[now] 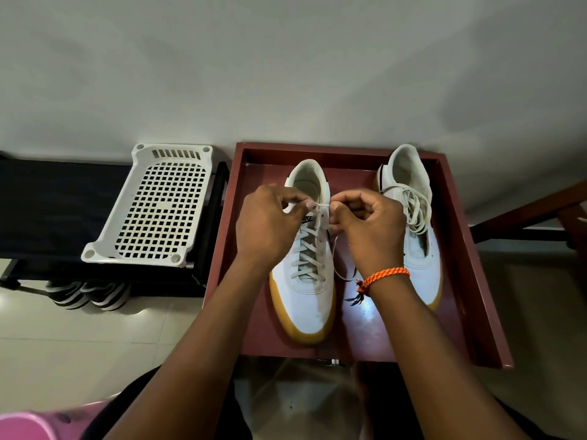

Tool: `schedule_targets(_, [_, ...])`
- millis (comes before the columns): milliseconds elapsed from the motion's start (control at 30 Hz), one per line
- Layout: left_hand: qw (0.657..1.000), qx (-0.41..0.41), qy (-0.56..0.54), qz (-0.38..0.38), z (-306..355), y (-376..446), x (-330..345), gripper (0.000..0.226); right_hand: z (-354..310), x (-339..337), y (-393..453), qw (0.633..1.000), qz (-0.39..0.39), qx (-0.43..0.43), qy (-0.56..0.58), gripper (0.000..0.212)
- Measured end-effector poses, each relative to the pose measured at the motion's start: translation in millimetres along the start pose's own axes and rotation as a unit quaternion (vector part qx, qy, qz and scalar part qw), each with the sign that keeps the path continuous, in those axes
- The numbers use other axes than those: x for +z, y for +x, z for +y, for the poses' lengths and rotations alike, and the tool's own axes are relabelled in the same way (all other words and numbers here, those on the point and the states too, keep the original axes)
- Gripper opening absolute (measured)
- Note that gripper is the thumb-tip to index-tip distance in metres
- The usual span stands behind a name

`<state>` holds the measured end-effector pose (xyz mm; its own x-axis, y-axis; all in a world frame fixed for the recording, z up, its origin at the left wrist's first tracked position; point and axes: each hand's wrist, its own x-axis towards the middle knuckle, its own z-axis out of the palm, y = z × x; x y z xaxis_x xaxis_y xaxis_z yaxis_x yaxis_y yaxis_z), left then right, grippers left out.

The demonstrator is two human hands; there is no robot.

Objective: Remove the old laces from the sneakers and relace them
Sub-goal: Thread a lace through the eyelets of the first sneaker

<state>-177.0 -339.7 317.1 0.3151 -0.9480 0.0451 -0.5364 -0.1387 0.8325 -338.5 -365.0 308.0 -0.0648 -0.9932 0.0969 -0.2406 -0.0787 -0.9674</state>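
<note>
Two white sneakers with gum soles stand in a dark red tray (470, 249), toes toward me. The left sneaker (305, 300) carries a grey-white lace (306, 252) crossed up its eyelets. My left hand (270, 223) and my right hand (365, 227) hover over its top eyelets, and each pinches the lace between thumb and fingers, with a short stretch taut between them. A loose lace end trails down beside my right wrist. The right sneaker (422, 258) has no lace through its eyelets. A loose lace (416, 208) lies bundled on its opening.
A white perforated plastic basket (155, 204) rests on a black rack (47, 211) to the left of the tray. Striped shoes (89, 295) sit under the rack on the tiled floor. A wall rises right behind the tray. Something pink (28, 427) shows at the bottom left.
</note>
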Motion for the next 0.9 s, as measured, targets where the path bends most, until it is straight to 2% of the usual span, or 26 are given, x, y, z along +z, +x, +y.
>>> schedule_targets(100, [0.993, -0.002, 0.114, 0.032, 0, -3, 0, 0.005, 5, -2, 1, 0.999, 0.002, 0.016, -0.042, 0.024])
schedule_targets(200, [0.987, -0.005, 0.157, 0.040, 4, -5, 2, 0.008, 9, -4, 1, 0.997, -0.017, 0.038, -0.071, 0.030])
schedule_targets(300, [0.984, -0.010, 0.174, 0.030, 8, -8, 5, 0.010, 12, -4, 0, 0.994, -0.042, 0.066, -0.077, 0.023])
schedule_targets(633, [0.988, -0.033, 0.147, 0.011, 10, -7, 17, 0.008, 15, 0, -1, 0.989, -0.064, 0.088, -0.103, 0.016])
schedule_targets(900, [0.996, -0.080, 0.004, -0.029, 2, -2, 20, 0.009, 9, -3, -3, 0.989, -0.077, 0.066, -0.108, 0.022])
